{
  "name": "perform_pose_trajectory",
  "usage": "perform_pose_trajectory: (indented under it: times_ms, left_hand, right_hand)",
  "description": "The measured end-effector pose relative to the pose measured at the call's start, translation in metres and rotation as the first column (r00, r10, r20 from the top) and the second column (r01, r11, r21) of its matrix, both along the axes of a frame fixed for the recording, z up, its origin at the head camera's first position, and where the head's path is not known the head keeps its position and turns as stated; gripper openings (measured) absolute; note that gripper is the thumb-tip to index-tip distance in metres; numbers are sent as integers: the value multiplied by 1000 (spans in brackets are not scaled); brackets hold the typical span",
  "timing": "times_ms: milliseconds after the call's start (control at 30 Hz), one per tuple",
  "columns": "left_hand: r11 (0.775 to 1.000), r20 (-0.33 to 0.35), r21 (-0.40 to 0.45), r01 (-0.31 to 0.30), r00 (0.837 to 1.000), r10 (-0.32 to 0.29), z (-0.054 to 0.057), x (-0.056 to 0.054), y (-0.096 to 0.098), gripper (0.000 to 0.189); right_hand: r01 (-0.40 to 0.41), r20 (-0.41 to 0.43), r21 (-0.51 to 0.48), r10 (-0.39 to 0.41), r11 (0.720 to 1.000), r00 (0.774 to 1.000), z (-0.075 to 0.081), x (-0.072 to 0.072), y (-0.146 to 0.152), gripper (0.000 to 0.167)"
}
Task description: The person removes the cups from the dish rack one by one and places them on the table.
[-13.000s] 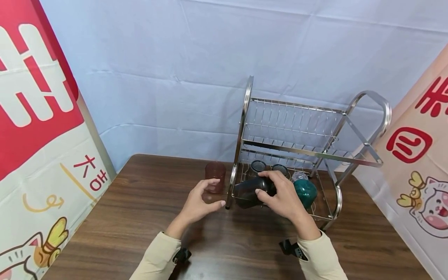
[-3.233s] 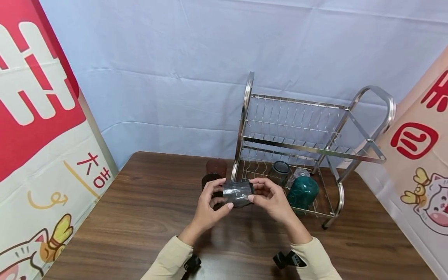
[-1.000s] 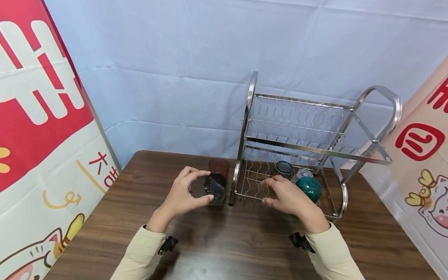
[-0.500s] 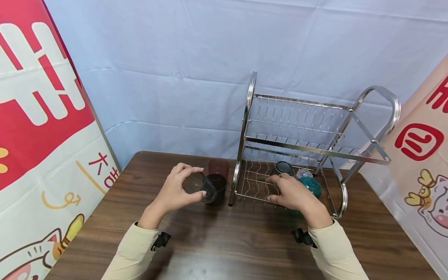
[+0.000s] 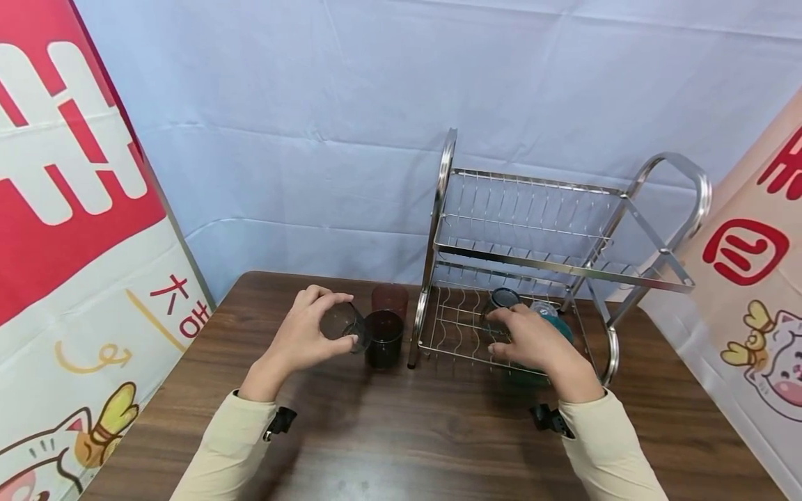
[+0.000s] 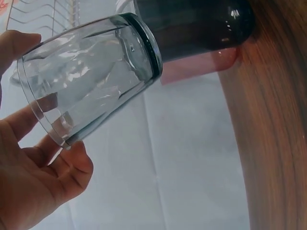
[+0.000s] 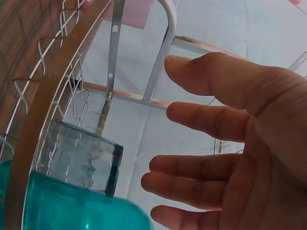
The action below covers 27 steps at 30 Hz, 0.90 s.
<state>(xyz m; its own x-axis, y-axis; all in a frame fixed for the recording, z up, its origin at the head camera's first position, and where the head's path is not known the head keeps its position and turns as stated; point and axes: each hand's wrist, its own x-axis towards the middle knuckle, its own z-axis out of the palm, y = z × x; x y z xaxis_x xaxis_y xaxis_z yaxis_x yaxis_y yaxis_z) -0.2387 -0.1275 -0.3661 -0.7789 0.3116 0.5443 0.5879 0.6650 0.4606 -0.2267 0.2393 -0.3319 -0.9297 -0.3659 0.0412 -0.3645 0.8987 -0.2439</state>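
To the left of the wire rack [image 5: 564,267], I have the left hand [image 5: 302,335] holding a clear glass [image 6: 91,76] above the table [image 5: 401,431]. Its fingers and thumb are curled about the mouth end, no further apart than the glass is wide. The glass is tilted, its thick base aimed down toward a black cup [image 5: 384,341]; I can't tell whether the two touch. The black cup stands on the table, with a red cup [image 5: 390,299] just behind it.

Over at the rack, the right hand [image 5: 532,337] is at the front of the lower tier. My right wrist feed shows the fingers well parted from the thumb and holding nothing. A grey glass [image 5: 501,300] sits near them, base up, and I see no contact. A teal cup [image 5: 560,325] and a small clear vessel [image 5: 544,307] share that tier, both only partly visible from the head.

I'd judge this work partway along: two cups are down on the table, the clear glass is in hand and not yet placed, and three pieces sit in the rack. Whether all three are due to move, I can't say from here.
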Motion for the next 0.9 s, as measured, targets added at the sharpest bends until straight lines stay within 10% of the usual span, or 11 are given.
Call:
perform_pose_trajectory:
  times_ms: [400,900]
  left_hand:
    - [996,-42,-39,-85,996,83,-7,-13,-4,55]
    - [991,110,-51,-123,986,128,-23,-42,-7,53]
  right_hand:
    - [54,-61,19,-53,998,997,5,3,11,50]
    - [124,-87,45,-120,991,989,5,3,28,50]
